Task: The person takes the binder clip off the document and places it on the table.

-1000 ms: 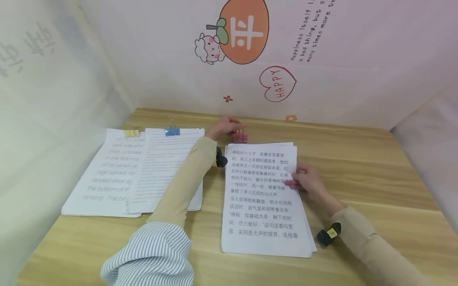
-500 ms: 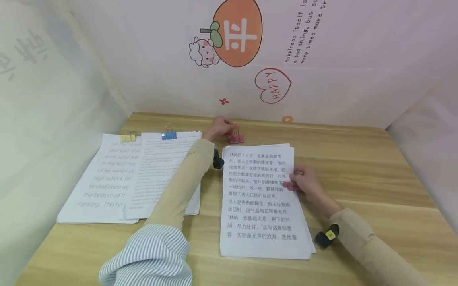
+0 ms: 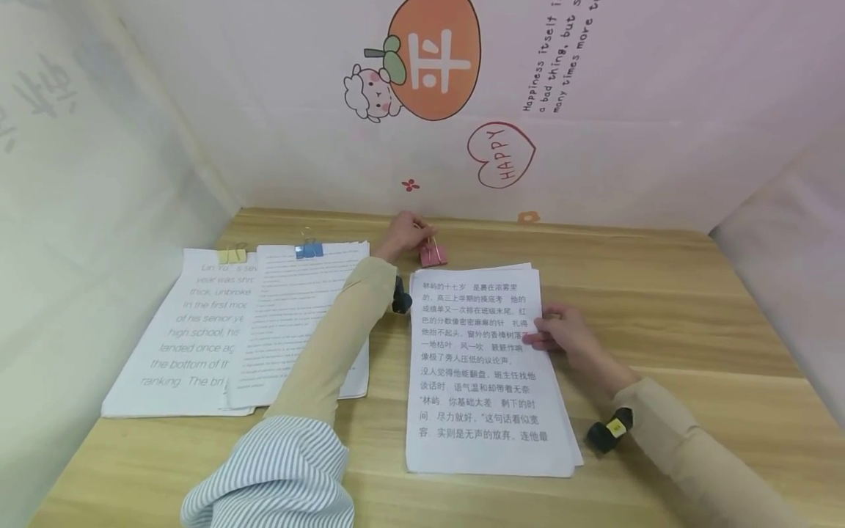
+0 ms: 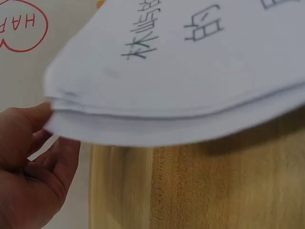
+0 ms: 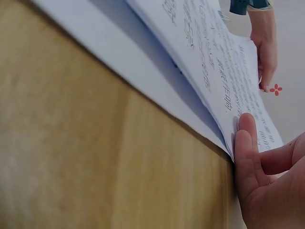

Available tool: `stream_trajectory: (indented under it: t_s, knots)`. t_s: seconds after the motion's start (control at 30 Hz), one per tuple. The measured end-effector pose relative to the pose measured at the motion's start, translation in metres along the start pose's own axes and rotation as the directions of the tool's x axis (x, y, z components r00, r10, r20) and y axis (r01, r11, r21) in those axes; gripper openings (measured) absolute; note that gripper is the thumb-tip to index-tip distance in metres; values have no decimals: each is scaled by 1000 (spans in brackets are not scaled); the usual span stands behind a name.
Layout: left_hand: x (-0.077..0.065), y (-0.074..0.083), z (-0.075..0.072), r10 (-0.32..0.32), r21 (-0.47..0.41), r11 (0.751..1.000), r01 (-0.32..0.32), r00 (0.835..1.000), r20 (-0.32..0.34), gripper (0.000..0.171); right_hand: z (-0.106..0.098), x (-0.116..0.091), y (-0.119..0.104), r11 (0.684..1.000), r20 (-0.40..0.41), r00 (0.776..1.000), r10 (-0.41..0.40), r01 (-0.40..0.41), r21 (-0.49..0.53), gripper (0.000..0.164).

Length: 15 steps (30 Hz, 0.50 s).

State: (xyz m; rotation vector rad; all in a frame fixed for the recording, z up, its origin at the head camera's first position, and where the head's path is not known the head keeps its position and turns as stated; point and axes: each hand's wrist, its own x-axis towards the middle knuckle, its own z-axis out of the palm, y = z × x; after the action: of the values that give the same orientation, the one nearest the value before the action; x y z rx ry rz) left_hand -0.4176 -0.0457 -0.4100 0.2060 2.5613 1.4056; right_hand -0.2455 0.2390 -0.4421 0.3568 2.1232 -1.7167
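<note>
My left hand [image 3: 405,231] pinches a wire handle of a pink binder clip [image 3: 433,254] just beyond the top left corner of a stack of printed sheets [image 3: 478,374]. The clip sits apart from the sheets, its wire handles pointing back. In the left wrist view the sheets' lifted corner hides the clip and some fingertips of the left hand [image 4: 35,167]. At the stack's right edge, my right hand [image 3: 566,334] holds the sheets. The right wrist view has its fingers [image 5: 246,138] against the edge, where slightly fanned sheets come together.
To the left lie two overlapping paper stacks, one with a yellow binder clip [image 3: 232,254], the other with a blue binder clip [image 3: 309,250]. A printed wall covering [image 3: 297,132] rises behind the wooden table [image 3: 660,315]. Dark cameras sit at both wrists.
The head view has shifted slightly. The pink clip has turned a little in the left hand, its handles now leaning. The right hand has kept its place at the stack's edge.
</note>
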Motion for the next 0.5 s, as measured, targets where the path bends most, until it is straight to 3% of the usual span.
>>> stream_trajectory:
  t_s: [0.13,0.3,0.5]
  knots:
    - [0,2,3,31,8,999,-31,999,-20,22,-13,-3,0,1000,-1,1000,27,-27,-9,46]
    - [1,3,5,52,39,998,-50,998,-47,18,-43,-6,4,999,-8,1000,-10,9,-35,52]
    - [3,2,3,70,62,996,-68,997,-27,19,-91,-16,12,981,-103,993,-59,38,-191,53]
